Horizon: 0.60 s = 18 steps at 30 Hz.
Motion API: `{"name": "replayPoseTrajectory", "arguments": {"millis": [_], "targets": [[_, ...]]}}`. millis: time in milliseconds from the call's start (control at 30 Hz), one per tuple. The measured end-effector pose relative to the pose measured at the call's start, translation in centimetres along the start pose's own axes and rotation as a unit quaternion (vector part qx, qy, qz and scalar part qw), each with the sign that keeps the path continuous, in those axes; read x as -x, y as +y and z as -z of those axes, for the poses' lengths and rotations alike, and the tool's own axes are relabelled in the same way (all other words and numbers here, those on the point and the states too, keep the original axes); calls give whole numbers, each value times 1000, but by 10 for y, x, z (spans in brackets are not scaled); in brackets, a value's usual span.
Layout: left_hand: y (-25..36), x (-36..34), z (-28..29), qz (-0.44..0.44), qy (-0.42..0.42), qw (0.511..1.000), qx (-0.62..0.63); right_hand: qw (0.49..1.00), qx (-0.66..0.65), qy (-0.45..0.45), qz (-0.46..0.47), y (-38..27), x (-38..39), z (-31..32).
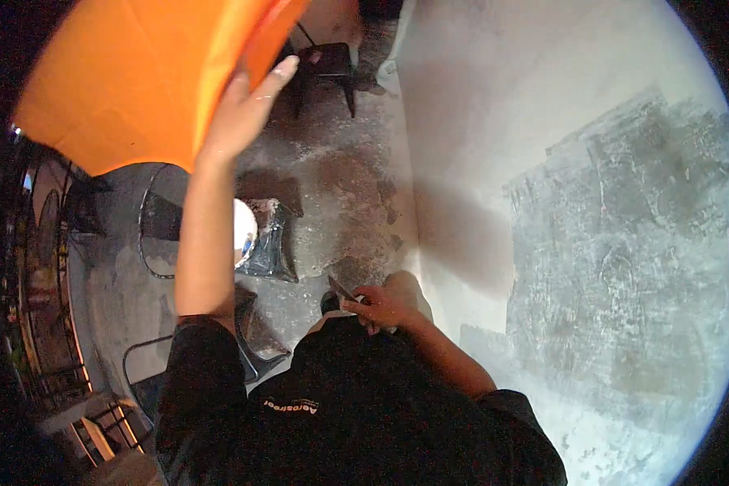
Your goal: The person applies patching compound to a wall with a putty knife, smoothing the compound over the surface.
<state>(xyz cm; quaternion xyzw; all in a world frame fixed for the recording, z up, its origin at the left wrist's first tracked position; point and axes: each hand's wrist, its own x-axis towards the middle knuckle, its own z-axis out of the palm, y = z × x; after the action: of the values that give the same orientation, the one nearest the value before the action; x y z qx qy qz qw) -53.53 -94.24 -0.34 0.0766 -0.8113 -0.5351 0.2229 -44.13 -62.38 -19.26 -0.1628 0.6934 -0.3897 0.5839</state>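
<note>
My left hand [247, 113] is raised at the upper left against the edge of a large orange sheet-like thing [130, 89] with a curved lower edge. One finger shows stretched out past that edge; the others are partly lost in shadow and blur. Low in front of my body, my right hand [381, 309] is closed round a flat-bladed scraper [342, 288]. Its thin dark blade points up and to the left, while my fingers cover the handle.
To the right stands a pale wall [462, 105] with a rough grey patch [616, 259]. A round white thing [245, 233], partly behind my left forearm, is by a dark stool [275, 247]. A dark chair [328, 65] stands farther off on the stained floor [332, 178].
</note>
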Motion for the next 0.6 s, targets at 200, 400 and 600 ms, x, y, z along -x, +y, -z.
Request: {"name": "replayPoseTrajectory", "arguments": {"millis": [200, 400, 600], "targets": [[-22, -16, -66, -23, -3, 999, 31, 996, 12, 49, 69, 2, 7, 67], [-73, -82, -39, 8, 236, 936, -261, 978, -20, 167, 124, 55, 27, 158], [-76, -146, -43, -83, 316, 902, -283, 962, -101, 224, 122, 66, 9, 191]]}}
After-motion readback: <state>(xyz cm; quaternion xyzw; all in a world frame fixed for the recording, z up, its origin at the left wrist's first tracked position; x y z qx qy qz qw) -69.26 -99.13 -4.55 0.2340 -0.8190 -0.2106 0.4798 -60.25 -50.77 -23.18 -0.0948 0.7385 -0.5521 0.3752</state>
